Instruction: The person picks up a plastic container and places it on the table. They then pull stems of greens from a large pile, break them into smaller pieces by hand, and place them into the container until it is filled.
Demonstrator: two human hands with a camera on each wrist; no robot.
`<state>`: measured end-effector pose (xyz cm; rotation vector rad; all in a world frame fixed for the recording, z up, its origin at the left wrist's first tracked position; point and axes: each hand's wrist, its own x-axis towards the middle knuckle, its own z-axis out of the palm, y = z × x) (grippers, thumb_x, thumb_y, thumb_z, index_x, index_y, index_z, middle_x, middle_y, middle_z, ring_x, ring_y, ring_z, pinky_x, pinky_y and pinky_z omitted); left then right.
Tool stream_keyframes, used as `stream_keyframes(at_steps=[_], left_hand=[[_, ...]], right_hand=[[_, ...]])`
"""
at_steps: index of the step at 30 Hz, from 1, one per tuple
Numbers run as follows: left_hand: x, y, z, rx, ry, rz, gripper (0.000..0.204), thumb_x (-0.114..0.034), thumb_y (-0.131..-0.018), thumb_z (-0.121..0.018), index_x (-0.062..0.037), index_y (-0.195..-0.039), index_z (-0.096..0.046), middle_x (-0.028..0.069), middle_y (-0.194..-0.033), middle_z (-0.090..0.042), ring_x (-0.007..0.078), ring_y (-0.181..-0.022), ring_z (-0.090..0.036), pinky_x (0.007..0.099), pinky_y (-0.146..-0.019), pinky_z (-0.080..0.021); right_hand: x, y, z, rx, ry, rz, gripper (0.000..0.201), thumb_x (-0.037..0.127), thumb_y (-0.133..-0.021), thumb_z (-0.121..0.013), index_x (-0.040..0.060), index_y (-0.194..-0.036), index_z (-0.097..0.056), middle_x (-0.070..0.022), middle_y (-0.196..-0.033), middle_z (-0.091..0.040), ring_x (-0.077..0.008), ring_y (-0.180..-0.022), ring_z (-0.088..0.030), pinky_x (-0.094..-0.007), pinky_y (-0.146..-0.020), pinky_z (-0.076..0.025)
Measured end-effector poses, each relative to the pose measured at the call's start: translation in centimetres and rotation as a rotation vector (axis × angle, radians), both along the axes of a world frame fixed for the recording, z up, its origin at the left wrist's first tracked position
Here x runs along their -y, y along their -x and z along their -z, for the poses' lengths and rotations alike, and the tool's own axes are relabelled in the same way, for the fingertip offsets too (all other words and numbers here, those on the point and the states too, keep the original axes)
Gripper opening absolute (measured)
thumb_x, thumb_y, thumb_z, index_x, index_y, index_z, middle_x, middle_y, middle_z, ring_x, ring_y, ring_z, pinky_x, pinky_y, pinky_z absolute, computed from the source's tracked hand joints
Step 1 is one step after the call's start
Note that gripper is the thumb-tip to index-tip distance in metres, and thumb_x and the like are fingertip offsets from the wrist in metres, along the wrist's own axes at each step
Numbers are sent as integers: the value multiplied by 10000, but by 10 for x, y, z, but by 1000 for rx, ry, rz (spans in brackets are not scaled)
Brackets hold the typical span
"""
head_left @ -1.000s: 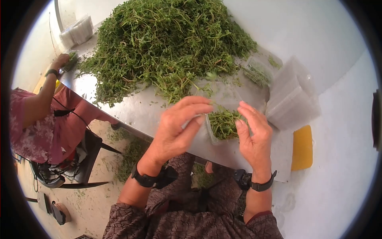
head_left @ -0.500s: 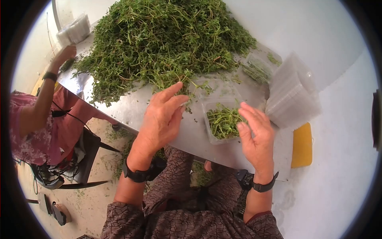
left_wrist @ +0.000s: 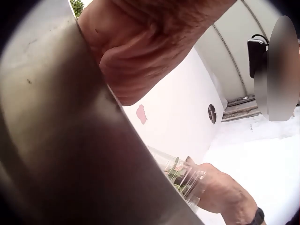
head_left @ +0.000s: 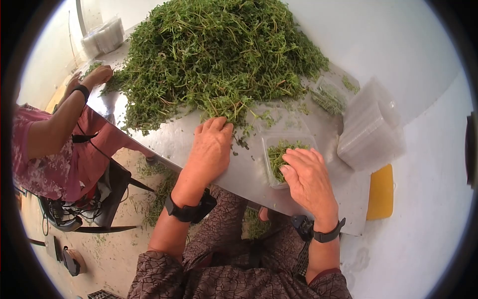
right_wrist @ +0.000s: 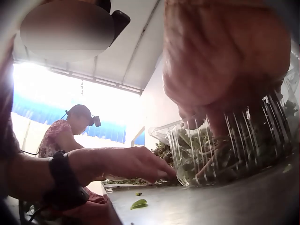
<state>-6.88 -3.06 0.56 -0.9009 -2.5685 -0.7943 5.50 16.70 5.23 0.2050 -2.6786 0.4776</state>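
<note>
A clear plastic box (head_left: 271, 169) with green sprigs (head_left: 279, 154) in it stands on the metal table (head_left: 249, 174). The right hand (head_left: 311, 182) is over its right side, and in the right wrist view (right_wrist: 225, 61) its fingers reach down into the sprigs. At the near edge of a large heap of greens (head_left: 214, 60), the left hand (head_left: 214, 147) has its fingers bent down at some sprigs; their tips are hidden in the head view. In the right wrist view the left hand (right_wrist: 131, 164) lies low beside the box (right_wrist: 225, 150).
Stacked clear boxes (head_left: 371, 124) stand right of the filled box, near a yellow board (head_left: 381, 192). Behind is another box with greens (head_left: 328, 97). At the left, a seated person (head_left: 50, 144) has both hands by the heap, near more stacked boxes (head_left: 103, 37).
The left hand has moved away from the box to the heap's near edge, its fingers now bent. The right hand has come down over the box. The other person's hands have shifted right.
</note>
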Motion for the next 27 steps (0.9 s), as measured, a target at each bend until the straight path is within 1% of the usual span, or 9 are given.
stream_keyframes(at_steps=[3, 5, 6, 8, 9, 13, 16, 21, 27], left_hand=[[2, 1, -3, -53, -59, 15, 350, 11, -795, -570, -10, -1141, -618, 236, -1223, -552, 386, -1125, -533, 426, -930, -432], [5, -2, -16, 74, -431, 102, 276, 6, -866, -533, 2, -1124, -632, 202, -1167, -589, 306, -968, -618, 362, -825, -482], [7, -6, -24, 74, -429, 102, 276, 6, -866, -533, 2, -1124, -632, 202, -1167, -589, 306, -968, -618, 362, -825, -482], [11, -13, -38, 186, -603, 156, 240, -14, -924, -500, 10, -1118, -638, 161, -1129, -612, 207, -882, -633, 314, -755, -495], [13, -15, -42, 220, -615, 185, 248, -27, -944, -485, 1, -1139, -636, 114, -1147, -609, 147, -962, -595, 293, -817, -477], [14, -14, -40, 327, -816, 310, 236, -34, -924, -521, 8, -1124, -638, 126, -1129, -613, 172, -972, -594, 266, -809, -461], [14, -13, -38, 411, -906, 400, 250, -80, -945, -505, 8, -1136, -640, 89, -1152, -602, 142, -1044, -554, 262, -871, -428], [13, -13, -31, 587, -1179, 580, 307, -117, -962, -457, 38, -1183, -604, 108, -1200, -599, 180, -1103, -553, 309, -955, -408], [6, -24, -34, 733, -1284, 748, 341, -142, -961, -467, 52, -1222, -570, 155, -1226, -594, 218, -1155, -548, 331, -982, -404]], right_hand=[[-1, -2, 1, -10, 35, -5, 231, 164, -853, -624, -22, -989, -647, -191, -1073, -648, -337, -1066, -568, -468, -1012, -362], [-2, -3, 0, -33, 64, -9, 238, 152, -847, -630, -27, -1004, -642, -199, -1096, -638, -341, -1072, -566, -466, -1013, -365], [-2, -4, -1, -54, 90, -12, 246, 140, -842, -637, -32, -1018, -638, -207, -1118, -628, -346, -1078, -564, -464, -1014, -367], [-4, -3, -2, -72, 104, 7, 253, 131, -840, -640, -36, -1030, -635, -215, -1137, -619, -355, -1081, -562, -461, -1009, -374], [-5, -4, -3, -90, 115, 27, 261, 123, -838, -643, -40, -1041, -633, -222, -1156, -609, -365, -1084, -560, -459, -1005, -381], [-9, -6, -2, -145, 121, 54, 270, 121, -842, -645, -40, -1059, -630, -228, -1173, -603, -382, -1090, -555, -452, -993, -396], [-10, -9, -2, -142, 140, 43, 282, 118, -842, -649, -43, -1074, -626, -229, -1177, -605, -389, -1081, -563, -439, -970, -422], [-9, -9, -2, -157, 250, 11, 278, 108, -847, -651, -40, -1080, -625, -217, -1173, -616, -375, -1064, -589, -420, -928, -461], [-5, -8, -4, -186, 352, -18, 300, 134, -873, -643, -33, -1121, -609, -206, -1174, -622, -345, -1066, -603, -394, -909, -480]])
